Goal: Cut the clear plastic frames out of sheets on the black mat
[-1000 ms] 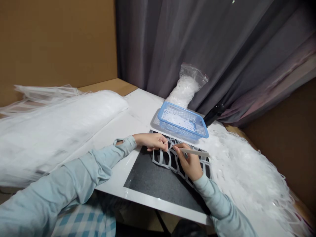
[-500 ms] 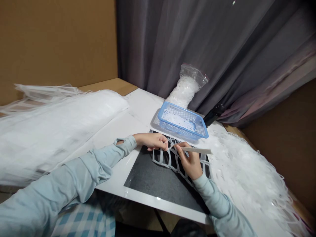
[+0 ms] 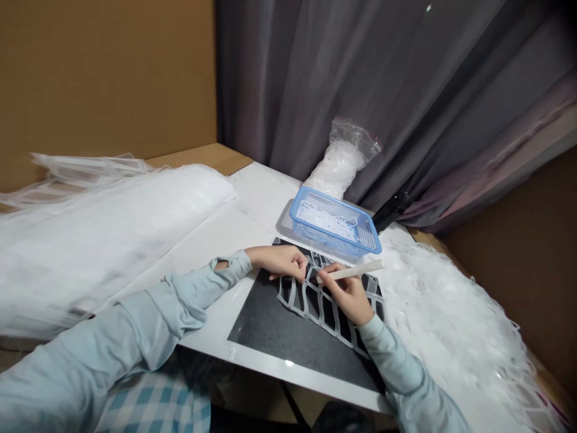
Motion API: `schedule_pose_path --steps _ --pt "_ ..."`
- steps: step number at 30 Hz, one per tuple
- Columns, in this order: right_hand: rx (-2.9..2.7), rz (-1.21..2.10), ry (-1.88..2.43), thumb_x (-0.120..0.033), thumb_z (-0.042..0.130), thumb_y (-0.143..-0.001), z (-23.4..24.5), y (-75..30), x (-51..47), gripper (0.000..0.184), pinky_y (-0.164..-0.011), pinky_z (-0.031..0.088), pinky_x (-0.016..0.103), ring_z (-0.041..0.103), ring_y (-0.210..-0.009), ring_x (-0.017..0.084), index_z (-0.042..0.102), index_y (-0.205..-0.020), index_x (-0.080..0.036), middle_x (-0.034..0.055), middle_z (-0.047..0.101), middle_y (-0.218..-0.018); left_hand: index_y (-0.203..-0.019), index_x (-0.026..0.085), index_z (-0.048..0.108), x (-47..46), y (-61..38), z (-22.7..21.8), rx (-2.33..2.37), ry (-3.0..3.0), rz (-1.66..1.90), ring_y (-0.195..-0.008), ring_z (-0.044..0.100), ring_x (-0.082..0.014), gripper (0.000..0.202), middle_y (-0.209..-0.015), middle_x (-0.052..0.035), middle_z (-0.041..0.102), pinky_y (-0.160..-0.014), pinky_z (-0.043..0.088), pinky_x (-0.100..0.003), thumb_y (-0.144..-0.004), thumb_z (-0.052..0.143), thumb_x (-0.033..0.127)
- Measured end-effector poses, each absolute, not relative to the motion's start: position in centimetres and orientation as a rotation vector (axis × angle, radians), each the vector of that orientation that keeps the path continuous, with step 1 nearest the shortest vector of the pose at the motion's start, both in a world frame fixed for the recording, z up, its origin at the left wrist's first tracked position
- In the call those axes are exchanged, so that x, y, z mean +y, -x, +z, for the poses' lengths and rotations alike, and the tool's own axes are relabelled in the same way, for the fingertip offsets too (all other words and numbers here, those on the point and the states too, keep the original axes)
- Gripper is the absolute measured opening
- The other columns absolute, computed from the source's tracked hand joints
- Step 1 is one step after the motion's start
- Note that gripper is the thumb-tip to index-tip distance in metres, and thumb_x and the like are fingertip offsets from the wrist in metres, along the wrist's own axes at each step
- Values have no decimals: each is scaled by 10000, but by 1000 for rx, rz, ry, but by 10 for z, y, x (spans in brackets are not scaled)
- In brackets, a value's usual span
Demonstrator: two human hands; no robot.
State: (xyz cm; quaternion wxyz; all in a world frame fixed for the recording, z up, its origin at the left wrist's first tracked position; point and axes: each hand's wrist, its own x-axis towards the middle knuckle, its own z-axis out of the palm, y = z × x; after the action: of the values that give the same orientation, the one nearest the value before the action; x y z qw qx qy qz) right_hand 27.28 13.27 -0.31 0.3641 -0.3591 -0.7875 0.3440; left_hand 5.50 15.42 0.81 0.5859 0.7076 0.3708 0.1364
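On the dark mat (image 3: pixel 270 319) lies a white, flexible lattice piece (image 3: pixel 315 313) with ladder-like openings. Over its upper left part, my left hand (image 3: pixel 283 262) is closed with fingers curled; what they pinch, if anything, is hidden. My right hand (image 3: pixel 349 294) grips a slim whitish stick-like tool (image 3: pixel 360 269) like a pen. Its lower end points toward the lattice near my left fingers, and the very tip is hard to make out.
Behind the mat stands a blue mesh basket (image 3: pixel 376 240) holding thin white pieces. A zip bag (image 3: pixel 340 165) of white material leans behind it. At left lies a wrapped white stack (image 3: pixel 135 234); at right, a heap of white loops (image 3: pixel 455 313). A grey curtain (image 3: pixel 342 66) hangs at the back.
My right hand has shifted slightly right and down, and the outer end of the tool now tilts upward. More of the lattice shows below it. My left hand stays nearly in place.
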Motion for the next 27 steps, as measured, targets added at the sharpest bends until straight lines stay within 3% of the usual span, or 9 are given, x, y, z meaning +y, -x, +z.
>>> schedule_pose_path --steps 8,15,27 --pt "-2221 803 797 -292 562 -928 -1 -274 133 248 -699 453 275 612 -695 162 633 -718 -181 24 641 -725 -616 184 471 148 -55 13 1029 -1817 313 -372 366 -87 304 -479 63 382 -281 334 -187 -701 677 390" --pt "-2290 818 760 -286 558 -933 -2 -275 133 222 -653 449 278 601 -674 166 632 -757 -173 37 637 -729 -630 183 486 146 -56 14 1043 -1881 288 -393 388 -88 275 -545 55 423 -271 318 -185 -668 702 349" --pt "-2464 789 682 -273 525 -954 8 -287 139 177 -715 460 312 586 -741 179 612 -825 -189 43 623 -776 -618 191 467 148 -56 13 1029 -1861 272 -410 373 -91 289 -527 61 387 -276 324 -188 -668 703 348"
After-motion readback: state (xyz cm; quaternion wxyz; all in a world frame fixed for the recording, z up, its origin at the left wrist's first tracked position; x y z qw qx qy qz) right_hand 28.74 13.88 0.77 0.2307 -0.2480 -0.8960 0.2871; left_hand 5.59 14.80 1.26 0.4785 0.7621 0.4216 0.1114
